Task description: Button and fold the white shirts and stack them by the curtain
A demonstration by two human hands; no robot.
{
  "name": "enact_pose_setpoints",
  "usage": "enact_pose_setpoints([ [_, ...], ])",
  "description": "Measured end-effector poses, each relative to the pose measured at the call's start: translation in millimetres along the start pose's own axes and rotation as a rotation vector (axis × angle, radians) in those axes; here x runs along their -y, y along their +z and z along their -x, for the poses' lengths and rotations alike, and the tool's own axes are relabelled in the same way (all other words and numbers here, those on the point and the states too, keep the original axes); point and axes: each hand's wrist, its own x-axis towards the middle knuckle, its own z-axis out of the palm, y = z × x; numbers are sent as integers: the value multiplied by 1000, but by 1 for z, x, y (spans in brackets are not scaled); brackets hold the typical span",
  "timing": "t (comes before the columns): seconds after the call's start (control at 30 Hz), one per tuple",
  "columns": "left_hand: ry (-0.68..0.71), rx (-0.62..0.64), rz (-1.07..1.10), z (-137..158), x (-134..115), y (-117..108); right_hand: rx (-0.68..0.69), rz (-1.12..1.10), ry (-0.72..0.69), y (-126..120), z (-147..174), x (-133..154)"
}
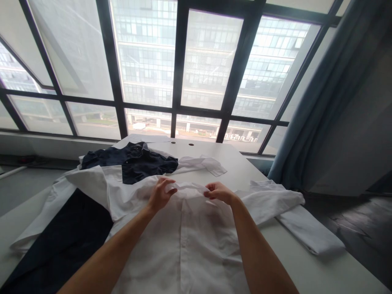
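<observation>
The white shirt (190, 241) under both hands is thin woven cloth, matt and softly creased, its collar (186, 187) slightly stiffer. The dark garment (134, 161) at the far side is a navy cloth, matt and rumpled. The dark panel (64, 241) at the near left looks like smooth matt fabric. The table (309, 269) is a smooth white surface with a dull sheen. The curtain (318, 106) at the right is heavy matt blue-grey cloth.
</observation>
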Motion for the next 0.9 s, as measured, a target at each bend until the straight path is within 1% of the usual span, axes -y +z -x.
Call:
enact_pose_setpoints([
  [0.03, 62, -19, -51, 0, 0, -1, 19, 9, -18, 0, 1, 1],
  [0.1, 169, -14, -129, -1, -2, -4, 72, 8, -58, -1, 4, 2],
  [0.17, 232, 7, -200, -3, -5, -9, 122, -18, -105, -1, 6, 3],
  [0.23, 231, 21, -261, -5, -9, -14, 158, -54, -148, -1, 7, 3],
  [0.33, 186, 43, -337, -7, -14, -18, 182, -116, -178, -1, 9, 3],
  [0.47, 178, 74, -429, -8, -14, -21, 180, -271, -129, 2, 9, 2],
  [0.53, 175, 80, -441, -7, -12, -21, 140, -295, -107, 3, 7, 2],
  [0.63, 163, 83, -444, -7, -14, -20, -2, -187, -101, 4, 3, 3],
  [0.7, 171, 86, -436, -7, -21, -16, -40, -146, -88, 5, 0, 5],
  [0.83, 237, 174, -399, -10, -41, 0, 59, -291, -111, 12, -2, 10],
  [0.9, 233, 233, -403, -16, -47, 7, 101, -376, -142, 16, -1, 11],
])
